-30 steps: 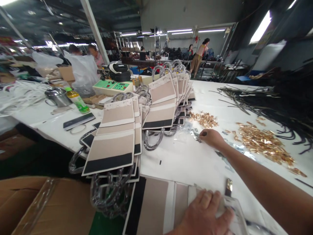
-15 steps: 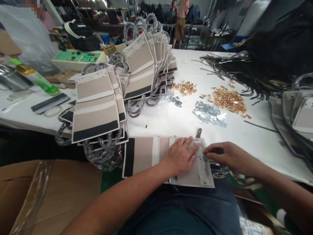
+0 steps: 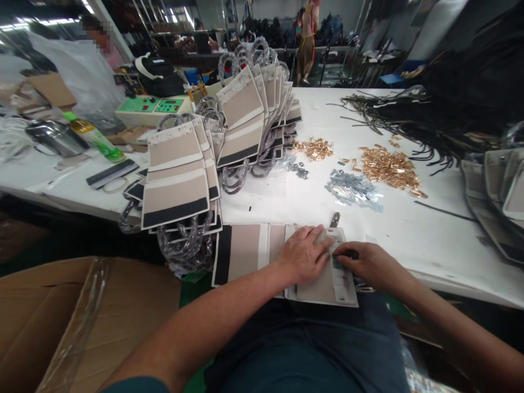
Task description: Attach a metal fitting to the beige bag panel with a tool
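Panel (image 3: 323, 284) lies flat at the bench (image 3: 409, 229) edge, overhanging the lap. Since a second ago the right hand (image 3: 364, 265) has come back from the silver clips (image 3: 354, 191) and now pinches a small dark piece onto the panel, while the left hand (image 3: 305, 254) presses flat beside it, so the fitting looks underway. No readable writing anywhere.

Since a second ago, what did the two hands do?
The right hand left the far silver bits and came back to the flat bag panel at the table edge, pinching something small and dark there. The left hand stayed pressed on the panel. The gold clips and stacked bags lie as before.
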Demonstrator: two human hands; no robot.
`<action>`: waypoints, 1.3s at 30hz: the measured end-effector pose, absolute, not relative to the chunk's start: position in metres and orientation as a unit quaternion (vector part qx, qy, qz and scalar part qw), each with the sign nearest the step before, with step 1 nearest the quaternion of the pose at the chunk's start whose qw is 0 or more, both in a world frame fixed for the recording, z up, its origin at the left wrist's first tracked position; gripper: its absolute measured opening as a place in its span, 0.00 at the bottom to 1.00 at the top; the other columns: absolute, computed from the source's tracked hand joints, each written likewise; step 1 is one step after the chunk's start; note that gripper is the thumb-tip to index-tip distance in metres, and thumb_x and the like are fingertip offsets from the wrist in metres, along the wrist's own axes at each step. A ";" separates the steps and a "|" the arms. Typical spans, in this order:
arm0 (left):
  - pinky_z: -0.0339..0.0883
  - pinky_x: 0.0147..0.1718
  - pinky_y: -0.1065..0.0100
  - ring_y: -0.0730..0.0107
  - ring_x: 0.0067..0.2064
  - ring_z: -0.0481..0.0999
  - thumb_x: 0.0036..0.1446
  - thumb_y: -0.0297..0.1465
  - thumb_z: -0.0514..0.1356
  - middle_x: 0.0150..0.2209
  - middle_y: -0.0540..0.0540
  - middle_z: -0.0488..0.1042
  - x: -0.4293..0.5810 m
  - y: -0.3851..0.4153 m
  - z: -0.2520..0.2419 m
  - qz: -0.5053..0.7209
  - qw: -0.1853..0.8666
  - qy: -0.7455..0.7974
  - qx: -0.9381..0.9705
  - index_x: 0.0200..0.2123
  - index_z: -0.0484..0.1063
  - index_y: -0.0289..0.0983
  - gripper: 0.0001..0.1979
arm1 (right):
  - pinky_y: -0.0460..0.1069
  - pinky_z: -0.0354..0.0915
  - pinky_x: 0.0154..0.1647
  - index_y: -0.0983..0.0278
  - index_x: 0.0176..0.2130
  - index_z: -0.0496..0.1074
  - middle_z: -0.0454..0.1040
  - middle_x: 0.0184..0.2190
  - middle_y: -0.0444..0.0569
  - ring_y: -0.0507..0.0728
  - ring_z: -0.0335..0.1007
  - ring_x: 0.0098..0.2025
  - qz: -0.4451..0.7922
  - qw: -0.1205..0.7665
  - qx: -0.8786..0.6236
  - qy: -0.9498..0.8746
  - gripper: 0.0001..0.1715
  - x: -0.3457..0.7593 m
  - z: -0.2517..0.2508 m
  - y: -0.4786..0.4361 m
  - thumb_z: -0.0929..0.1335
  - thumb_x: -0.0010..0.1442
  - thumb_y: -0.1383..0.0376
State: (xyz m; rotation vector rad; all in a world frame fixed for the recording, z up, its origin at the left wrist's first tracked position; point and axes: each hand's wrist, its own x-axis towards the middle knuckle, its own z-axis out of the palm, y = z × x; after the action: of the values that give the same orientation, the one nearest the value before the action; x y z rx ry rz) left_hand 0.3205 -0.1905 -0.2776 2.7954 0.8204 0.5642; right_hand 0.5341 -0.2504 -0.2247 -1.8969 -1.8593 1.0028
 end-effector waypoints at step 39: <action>0.58 0.71 0.46 0.45 0.71 0.62 0.70 0.49 0.58 0.74 0.36 0.60 0.317 -0.190 -0.273 0.176 0.130 0.282 0.934 0.71 0.66 0.41 0.32 | 0.47 0.60 0.20 0.61 0.27 0.75 0.69 0.21 0.42 0.53 0.62 0.20 0.296 0.594 -0.620 -0.418 0.21 0.524 -0.164 -0.247 0.79 0.59 0.50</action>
State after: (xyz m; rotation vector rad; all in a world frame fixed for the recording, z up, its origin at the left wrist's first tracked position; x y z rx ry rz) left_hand 0.3171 -0.1905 -0.2728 2.7135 0.8199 0.5125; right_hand 0.5240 -0.2470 -0.1639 -1.4413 -0.9723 0.6880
